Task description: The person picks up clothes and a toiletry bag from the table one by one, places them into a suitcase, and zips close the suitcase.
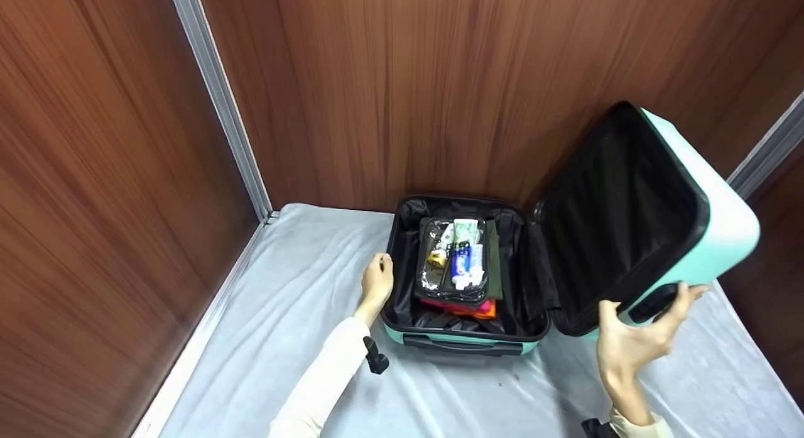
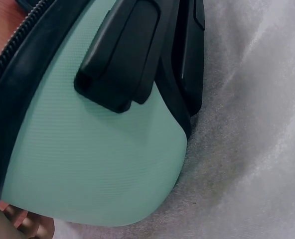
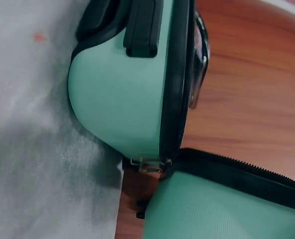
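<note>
A mint-green suitcase [image 1: 391, 334] lies open, its black-lined base toward the middle of the head view. My left hand [image 1: 378, 279] holds the left rim of the base; in the left wrist view, its curled fingers [image 2: 35, 226] show beside the green shell. With thumb and fingers spread around its lower edge, my right hand [image 1: 634, 344] grips the raised suitcase lid [image 1: 722, 218], which tilts up on the right. Inside the base rests a clear toiletry pouch [image 1: 433, 281] with tubes in it. Dark green cloth [image 1: 494, 256] and pink and orange cloth [image 1: 487, 309] lie beneath.
Brown wood-grain panels [image 1: 377, 98] stand behind and at both sides, joined by metal corner strips [image 1: 220, 98]. Pale grey sheeting [image 1: 289, 287] covers the surface under the suitcase. A black carry handle [image 1: 461, 345] is on the base's near side.
</note>
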Demonstrator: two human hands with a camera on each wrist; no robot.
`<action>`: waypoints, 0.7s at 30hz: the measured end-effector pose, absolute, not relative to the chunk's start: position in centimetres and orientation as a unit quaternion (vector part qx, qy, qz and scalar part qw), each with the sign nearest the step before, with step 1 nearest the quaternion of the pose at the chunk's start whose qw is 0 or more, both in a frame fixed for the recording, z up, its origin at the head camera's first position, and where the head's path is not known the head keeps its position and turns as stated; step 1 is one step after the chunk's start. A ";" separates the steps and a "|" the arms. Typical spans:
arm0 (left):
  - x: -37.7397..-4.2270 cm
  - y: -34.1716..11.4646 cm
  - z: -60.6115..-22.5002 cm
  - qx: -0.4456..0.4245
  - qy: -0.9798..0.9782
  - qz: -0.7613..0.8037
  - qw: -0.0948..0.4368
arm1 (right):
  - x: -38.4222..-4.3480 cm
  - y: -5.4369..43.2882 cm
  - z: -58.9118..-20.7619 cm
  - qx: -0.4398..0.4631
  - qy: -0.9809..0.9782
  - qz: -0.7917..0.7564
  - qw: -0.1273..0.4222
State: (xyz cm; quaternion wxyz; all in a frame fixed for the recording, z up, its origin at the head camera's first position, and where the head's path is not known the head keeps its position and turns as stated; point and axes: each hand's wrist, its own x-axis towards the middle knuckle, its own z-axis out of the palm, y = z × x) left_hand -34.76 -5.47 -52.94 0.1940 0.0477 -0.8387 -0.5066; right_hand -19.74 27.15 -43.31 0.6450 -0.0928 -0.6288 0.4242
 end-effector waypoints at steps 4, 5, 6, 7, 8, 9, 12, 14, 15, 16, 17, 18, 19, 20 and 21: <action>-34.7 -5.5 -52.9 0.051 -0.838 -0.509 0.189 | -19.9 26.5 -43.3 -0.079 -0.631 0.410 0.654; -34.7 -5.5 -52.9 0.051 -0.838 -0.509 0.190 | -19.9 26.4 -43.4 -0.076 -0.631 0.409 0.655; -34.7 -5.6 -52.9 0.051 -0.838 -0.510 0.189 | -19.9 26.2 -43.4 -0.073 -0.632 0.408 0.655; -34.7 -5.6 -52.9 0.050 -0.838 -0.510 0.188 | -19.9 26.1 -43.5 -0.072 -0.632 0.406 0.656; -34.7 -5.6 -52.9 0.050 -0.837 -0.511 0.188 | -19.9 26.0 -43.5 -0.071 -0.632 0.406 0.657; -34.7 -5.6 -52.9 0.049 -0.837 -0.511 0.189 | -19.9 25.9 -43.6 -0.069 -0.632 0.406 0.657; -34.8 -5.6 -53.0 0.048 -0.837 -0.511 0.191 | -19.8 25.6 -43.8 -0.064 -0.631 0.406 0.658; -34.8 -5.7 -53.0 0.050 -0.837 -0.508 0.196 | -19.8 25.5 -43.8 -0.060 -0.633 0.403 0.658; -34.9 -5.7 -53.0 0.051 -0.837 -0.507 0.198 | -19.8 25.4 -43.8 -0.056 -0.634 0.402 0.658; -34.9 -5.7 -53.1 0.052 -0.837 -0.507 0.198 | -19.8 25.3 -43.8 -0.053 -0.634 0.401 0.659; -34.9 -5.7 -53.1 0.053 -0.837 -0.507 0.199 | -19.9 25.3 -43.9 -0.049 -0.636 0.398 0.660; -34.9 -5.7 -53.1 0.054 -0.838 -0.506 0.198 | -20.0 25.2 -43.9 -0.044 -0.636 0.396 0.661; -34.9 -5.7 -53.2 0.055 -0.838 -0.506 0.197 | -20.0 25.2 -44.0 -0.040 -0.637 0.393 0.661; -34.9 -5.6 -53.2 0.055 -0.838 -0.506 0.196 | -20.1 25.3 -44.2 -0.036 -0.637 0.391 0.663; -34.9 -5.6 -53.2 0.055 -0.838 -0.506 0.194 | -20.2 25.4 -44.4 -0.035 -0.638 0.387 0.664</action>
